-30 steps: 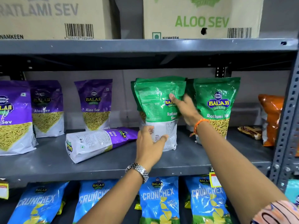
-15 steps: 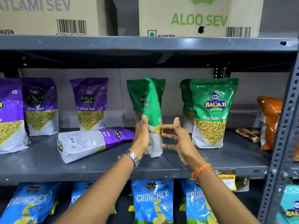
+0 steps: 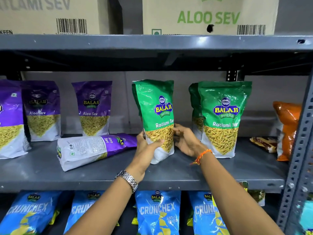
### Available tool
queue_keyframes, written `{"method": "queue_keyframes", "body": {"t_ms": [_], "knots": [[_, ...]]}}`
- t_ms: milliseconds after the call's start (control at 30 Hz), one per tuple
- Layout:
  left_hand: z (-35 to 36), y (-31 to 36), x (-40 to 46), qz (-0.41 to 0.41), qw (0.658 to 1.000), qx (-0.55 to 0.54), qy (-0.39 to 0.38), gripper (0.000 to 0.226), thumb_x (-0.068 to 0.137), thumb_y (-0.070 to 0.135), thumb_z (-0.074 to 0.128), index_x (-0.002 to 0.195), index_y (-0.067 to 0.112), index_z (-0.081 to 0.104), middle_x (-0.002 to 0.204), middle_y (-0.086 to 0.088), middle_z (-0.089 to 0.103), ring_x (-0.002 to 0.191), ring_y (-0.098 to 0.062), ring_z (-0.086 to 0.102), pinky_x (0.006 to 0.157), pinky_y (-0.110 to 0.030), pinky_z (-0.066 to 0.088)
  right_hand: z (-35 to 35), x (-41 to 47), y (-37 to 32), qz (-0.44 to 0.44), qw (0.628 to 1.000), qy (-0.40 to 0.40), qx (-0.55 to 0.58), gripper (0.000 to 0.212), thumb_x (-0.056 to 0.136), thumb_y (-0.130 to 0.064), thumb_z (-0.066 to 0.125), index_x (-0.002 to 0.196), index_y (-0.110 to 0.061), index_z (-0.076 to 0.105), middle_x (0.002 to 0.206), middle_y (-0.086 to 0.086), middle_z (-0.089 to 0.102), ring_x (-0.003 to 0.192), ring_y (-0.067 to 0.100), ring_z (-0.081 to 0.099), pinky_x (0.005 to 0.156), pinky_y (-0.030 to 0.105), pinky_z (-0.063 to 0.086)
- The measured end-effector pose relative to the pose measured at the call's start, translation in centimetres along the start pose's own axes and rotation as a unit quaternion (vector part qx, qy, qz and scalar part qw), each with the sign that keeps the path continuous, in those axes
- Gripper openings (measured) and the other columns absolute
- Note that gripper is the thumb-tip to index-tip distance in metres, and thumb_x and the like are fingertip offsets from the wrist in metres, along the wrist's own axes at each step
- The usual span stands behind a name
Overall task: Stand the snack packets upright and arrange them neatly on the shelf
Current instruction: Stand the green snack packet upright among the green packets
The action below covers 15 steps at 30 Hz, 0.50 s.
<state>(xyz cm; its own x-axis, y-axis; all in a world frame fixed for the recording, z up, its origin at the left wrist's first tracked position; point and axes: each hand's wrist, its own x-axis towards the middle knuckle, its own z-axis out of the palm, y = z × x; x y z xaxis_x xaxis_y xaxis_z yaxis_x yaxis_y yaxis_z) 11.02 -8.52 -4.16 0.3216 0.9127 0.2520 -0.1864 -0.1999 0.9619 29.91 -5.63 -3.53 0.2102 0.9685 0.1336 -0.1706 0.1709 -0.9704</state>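
Note:
A green Ratlami Sev packet (image 3: 156, 106) stands upright, front facing me, in the middle of the grey shelf (image 3: 169, 178). My left hand (image 3: 147, 146) grips its lower left side, thumb across the front. My right hand (image 3: 185, 141) holds its lower right edge. A second green packet (image 3: 223, 116) stands upright to the right, with another behind it. A purple Aloo Sev packet (image 3: 91, 150) lies flat on its side just left of my left hand. Purple Aloo Sev packets (image 3: 93, 106) stand upright further left.
An orange packet (image 3: 286, 131) stands at the far right beside the grey upright post (image 3: 298, 150), with a small brown packet (image 3: 262, 143) lying flat by it. Blue Crunchex packets (image 3: 157, 212) fill the shelf below. Cardboard boxes (image 3: 208, 16) sit on the shelf above.
The green packet was turned from back-facing, through edge-on, to front-facing. It now stands on the shelf with both hands low on its sides.

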Motion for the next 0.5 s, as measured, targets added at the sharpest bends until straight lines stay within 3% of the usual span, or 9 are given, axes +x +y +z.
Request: {"method": "queue_keyframes", "body": {"t_ms": [67,167,267,333,400,467,500], "knots": [[0.0,0.0,0.6,-0.003,1.000,0.010,-0.009,0.063,0.089,0.003,0.067,0.141,0.009,0.033,0.139,-0.007,0.058,0.128,-0.023,0.058,0.113,-0.041,0.044,0.0,0.0,0.6,-0.028,0.999,0.017,-0.033,0.033,0.093,-0.012,0.058,0.125,-0.010,0.059,0.102,0.001,0.074,0.091,0.015,0.068,0.084,0.029,0.051],[-0.5,0.3,2.0,-0.023,0.999,0.032,-0.028,0.063,0.089,-0.001,0.065,0.142,0.007,0.033,0.143,-0.013,0.058,0.130,-0.026,0.057,0.113,-0.041,0.043,0.2,-0.7,1.9,-0.080,0.989,0.106,-0.073,0.043,0.086,-0.015,0.073,0.123,-0.010,0.053,0.096,-0.005,0.075,0.090,0.013,0.073,0.070,0.019,0.054],[-1.5,0.3,3.3,-0.040,0.996,0.054,-0.064,0.062,0.089,0.001,0.065,0.143,0.006,0.035,0.142,-0.013,0.059,0.128,-0.025,0.060,0.105,-0.034,0.047,0.7,-1.4,2.4,-0.099,0.975,0.149,-0.133,0.047,0.084,-0.024,0.076,0.121,-0.013,0.048,0.106,-0.001,0.070,0.106,0.021,0.068,0.089,0.036,0.057],[-2.6,0.6,3.4,-0.044,0.992,0.078,-0.086,0.062,0.090,0.005,0.067,0.144,0.006,0.036,0.136,-0.006,0.063,0.127,-0.021,0.061,0.102,-0.026,0.049,1.4,-2.3,2.1,-0.103,0.968,0.171,-0.151,0.055,0.085,-0.024,0.076,0.128,-0.010,0.045,0.120,0.008,0.067,0.114,0.026,0.065,0.103,0.046,0.052],[-4.6,1.8,3.5,-0.017,0.984,0.162,-0.078,0.073,0.090,0.013,0.070,0.152,0.009,0.032,0.138,0.004,0.060,0.131,-0.015,0.057,0.101,-0.014,0.043,2.7,-3.8,1.7,-0.193,0.929,0.258,-0.179,0.056,0.084,-0.017,0.075,0.132,-0.010,0.047,0.128,0.011,0.061,0.118,0.024,0.060,0.105,0.037,0.048],[-7.8,3.6,4.2,0.053,0.950,0.309,-0.015,0.077,0.087,0.026,0.073,0.155,0.017,0.038,0.151,-0.003,0.053,0.137,-0.021,0.053,0.108,-0.022,0.038,5.2,-6.0,1.4,-0.327,0.852,0.374,-0.164,0.040,0.081,-0.011,0.071,0.117,-0.020,0.056,0.115,0.004,0.062,0.102,0.016,0.060,0.090,0.021,0.048],[-9.7,4.6,4.9,0.088,0.923,0.374,0.024,0.069,0.086,0.032,0.073,0.149,0.020,0.048,0.148,-0.007,0.057,0.130,-0.026,0.059,0.109,-0.027,0.041,6.8,-7.0,1.4,-0.375,0.826,0.398,-0.136,0.033,0.078,-0.010,0.067,0.106,-0.026,0.058,0.103,-0.001,0.063,0.090,0.012,0.060,0.079,0.019,0.049]]}}
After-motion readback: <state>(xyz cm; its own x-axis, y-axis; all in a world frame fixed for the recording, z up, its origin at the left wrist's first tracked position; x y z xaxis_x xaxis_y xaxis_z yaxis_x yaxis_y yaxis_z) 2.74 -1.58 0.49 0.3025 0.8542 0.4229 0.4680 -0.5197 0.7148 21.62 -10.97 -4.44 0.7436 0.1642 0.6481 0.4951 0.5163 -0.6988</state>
